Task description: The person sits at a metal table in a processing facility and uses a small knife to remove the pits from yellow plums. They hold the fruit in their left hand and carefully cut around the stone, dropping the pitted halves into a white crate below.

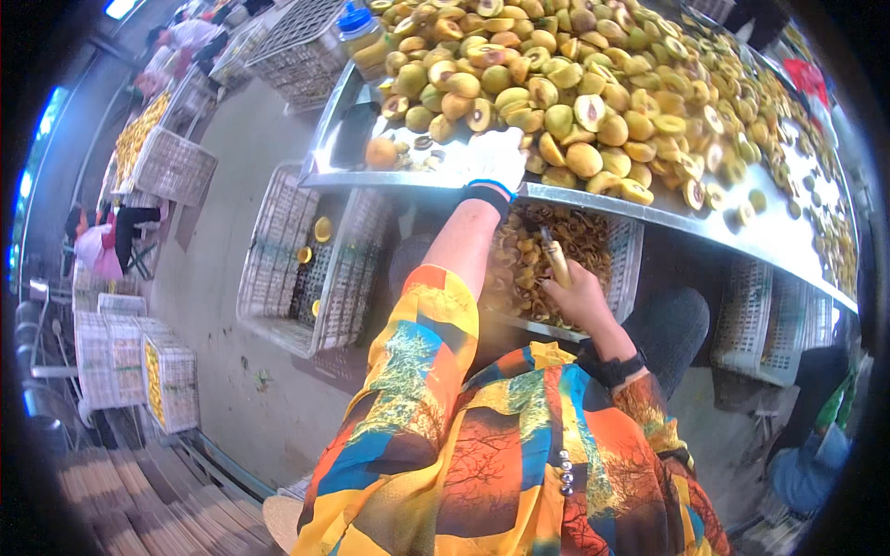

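My left hand (495, 156), in a white knitted glove, rests at the near edge of a heap of halved stone fruit (584, 161) on a metal-topped table (417, 179). Glare washes out the glove, so whether its fingers hold a fruit cannot be told. Lower down, my right hand (583, 295) is bare and grips the light wooden handle of a small hand tool (556, 258). The tool's metal end points up and away from me; its exact shape is unclear. Beneath both hands, a plastic crate (626, 267) holds brownish pits and fruit scraps (532, 278).
Left of my legs, a white slatted crate (278, 306) contains a few yellow fruit pieces. A blue-capped bottle (363, 42) stands at the table's left side. Stacked crates (111, 354) and seated people (101, 243) are farther left. Another crate (772, 326) sits under the table at right.
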Available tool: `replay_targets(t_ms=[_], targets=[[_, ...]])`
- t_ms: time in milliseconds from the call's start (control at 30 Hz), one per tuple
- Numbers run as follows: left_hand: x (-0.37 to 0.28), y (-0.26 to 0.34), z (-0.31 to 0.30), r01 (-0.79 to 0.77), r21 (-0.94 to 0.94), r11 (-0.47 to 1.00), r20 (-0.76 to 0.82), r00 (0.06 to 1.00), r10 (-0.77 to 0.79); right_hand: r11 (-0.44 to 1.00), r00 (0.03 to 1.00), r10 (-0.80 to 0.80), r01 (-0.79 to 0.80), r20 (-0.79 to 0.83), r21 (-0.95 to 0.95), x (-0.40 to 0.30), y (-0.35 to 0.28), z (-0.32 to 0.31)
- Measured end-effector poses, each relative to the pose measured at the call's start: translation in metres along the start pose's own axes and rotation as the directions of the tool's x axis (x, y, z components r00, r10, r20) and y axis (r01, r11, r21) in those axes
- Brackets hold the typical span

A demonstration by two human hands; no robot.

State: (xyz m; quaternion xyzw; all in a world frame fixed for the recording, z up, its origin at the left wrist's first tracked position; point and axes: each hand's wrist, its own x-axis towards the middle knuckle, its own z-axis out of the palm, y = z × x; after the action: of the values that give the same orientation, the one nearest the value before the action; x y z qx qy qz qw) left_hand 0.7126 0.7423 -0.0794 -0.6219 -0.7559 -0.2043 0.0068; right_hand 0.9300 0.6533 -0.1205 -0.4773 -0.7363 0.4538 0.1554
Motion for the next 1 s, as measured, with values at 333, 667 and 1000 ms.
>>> replay_targets(t_ms=[333,667,1000], targets=[[-0.103,0.034,-0.043,-0.275,-0.337,0.901,-0.291,0.940,0.178,0.409,0.999,-0.011,-0.040,0.049,0.912,0.029,-0.042,-0.009],[-0.113,0.038,-0.025,0.438,-0.830,-0.346,0.539,0.789,-0.295,0.894,0.996,-0.058,0.080,-0.064,0.441,0.023,-0.048,-0.007],[-0.116,0.040,-0.008,0.213,-0.854,-0.475,0.431,0.801,-0.416,0.980,0.999,0.022,-0.016,0.028,-0.197,-0.021,-0.064,-0.003]])
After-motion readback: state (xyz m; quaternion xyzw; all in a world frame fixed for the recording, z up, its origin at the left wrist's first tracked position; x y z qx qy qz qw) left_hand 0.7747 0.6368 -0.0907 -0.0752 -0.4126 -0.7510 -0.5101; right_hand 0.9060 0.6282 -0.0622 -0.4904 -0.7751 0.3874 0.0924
